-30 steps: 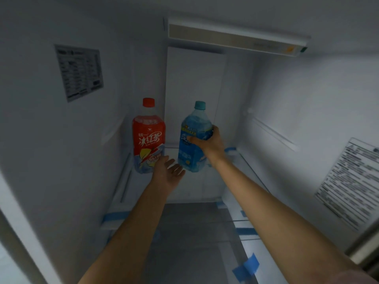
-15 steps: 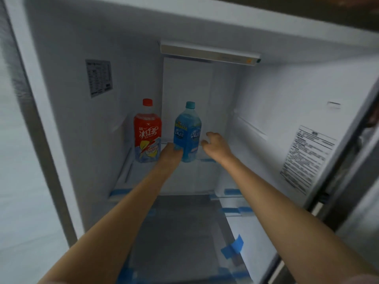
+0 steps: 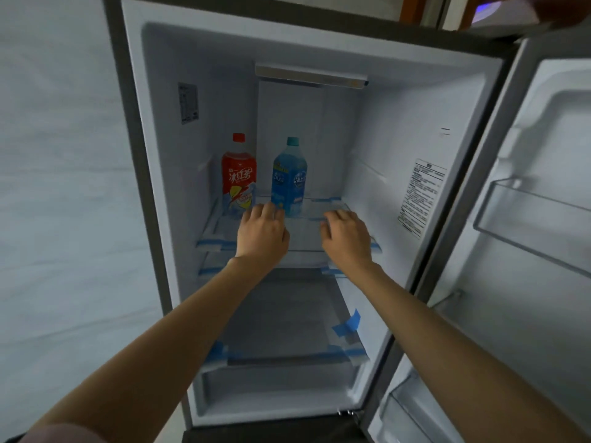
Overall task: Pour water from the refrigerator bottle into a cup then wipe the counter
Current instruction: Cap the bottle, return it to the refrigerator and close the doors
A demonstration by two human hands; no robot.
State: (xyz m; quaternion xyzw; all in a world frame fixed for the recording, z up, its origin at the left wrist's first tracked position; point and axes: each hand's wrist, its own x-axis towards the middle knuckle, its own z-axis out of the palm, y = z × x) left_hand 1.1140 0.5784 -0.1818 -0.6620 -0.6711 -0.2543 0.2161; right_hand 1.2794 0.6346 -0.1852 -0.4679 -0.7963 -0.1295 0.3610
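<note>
Presently, head view. Left hand (image 3: 260, 236), frame centre: fingers loosely curled, holding nothing, tips just beside the blue bottle (image 3: 289, 180). Right hand (image 3: 347, 239): fingers relaxed, empty, apart from it. Bottles: two, blue and red bottle (image 3: 239, 177), upright, side by side on the upper shelf (image 3: 332, 207). Fridge (image 3: 409, 129) open; door (image 3: 543, 187) at right; blue tape (image 3: 347, 324) on shelves; labels: two.

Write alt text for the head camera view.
Two bare hands, left hand and right hand, reach into an open white refrigerator and hold nothing. Beyond them a blue plastic water bottle and a red plastic drink bottle stand upright on a glass shelf.
</note>
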